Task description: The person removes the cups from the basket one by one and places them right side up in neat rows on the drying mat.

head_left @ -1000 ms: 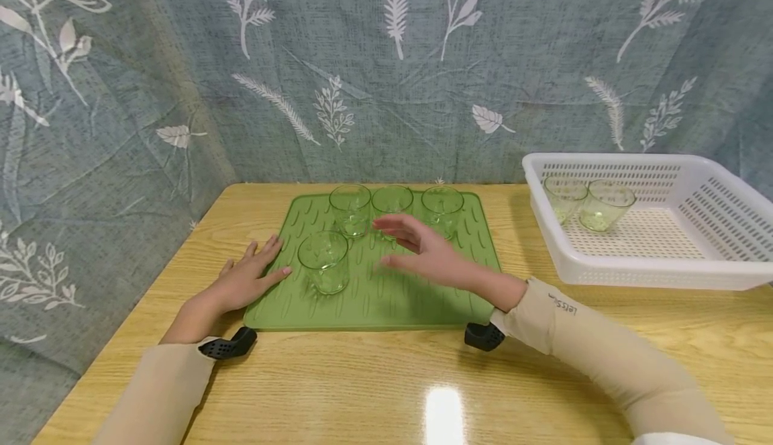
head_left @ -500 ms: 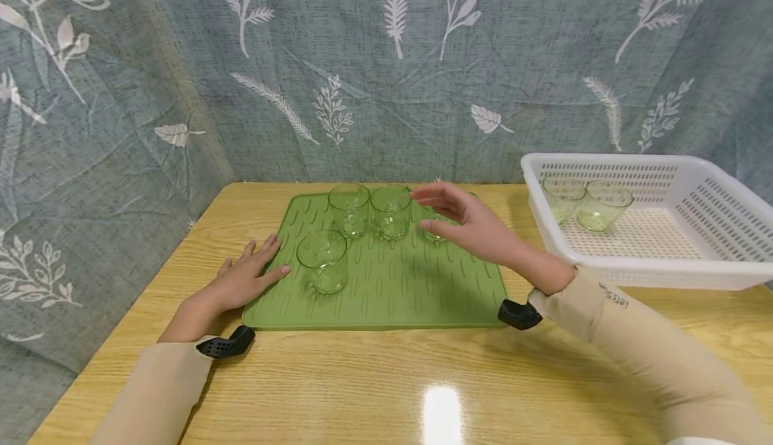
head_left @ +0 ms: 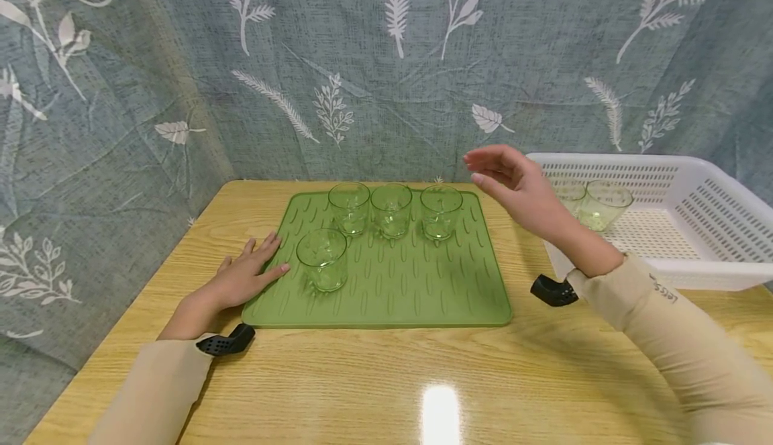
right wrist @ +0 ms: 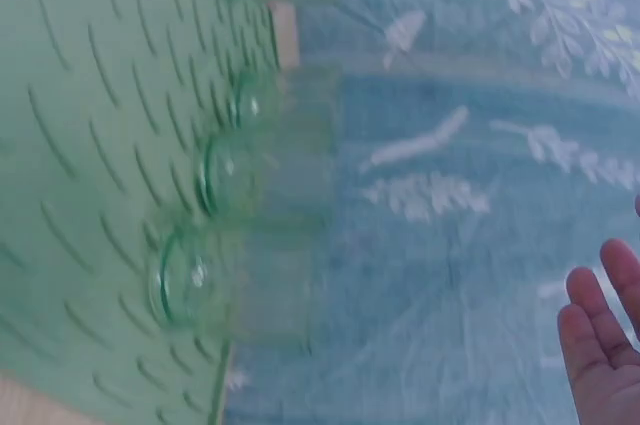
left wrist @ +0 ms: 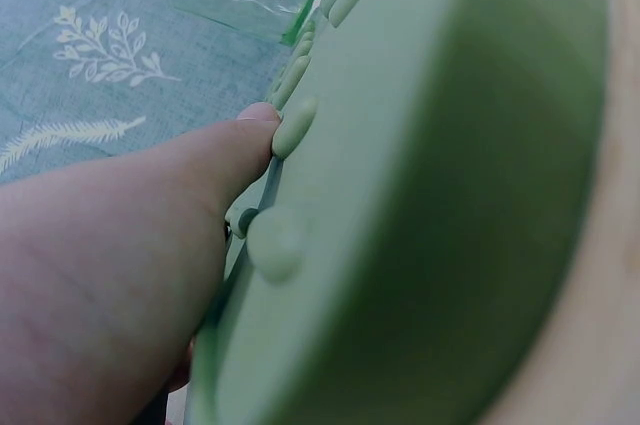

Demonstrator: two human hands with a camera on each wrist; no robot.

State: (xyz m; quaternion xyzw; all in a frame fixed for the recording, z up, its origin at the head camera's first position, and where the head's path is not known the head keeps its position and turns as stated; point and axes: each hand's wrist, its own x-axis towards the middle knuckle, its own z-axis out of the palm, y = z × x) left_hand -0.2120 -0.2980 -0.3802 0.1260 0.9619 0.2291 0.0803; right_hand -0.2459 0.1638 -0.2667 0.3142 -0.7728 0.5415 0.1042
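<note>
On the green ridged mat stand clear glasses: a back row of a left glass, a middle glass and a right glass, plus a front glass nearer the left hand. The left hand rests spread on the mat's left edge; its thumb touches the mat in the left wrist view. In the air between mat and basket is the right hand, fingers gently bent, holding nothing. Its fingers show at the right wrist view's lower right, apart from the blurred glasses.
A white perforated basket sits on the wooden table at the right. Two glasses are inside at its left end; the right glass is plainer, the other partly behind the right hand. A patterned blue-grey cloth hangs behind.
The right hand has moved right and up, from over the mat's glasses to near the basket's left edge, uncovering the right glass of the back row. The left hand has stayed put.
</note>
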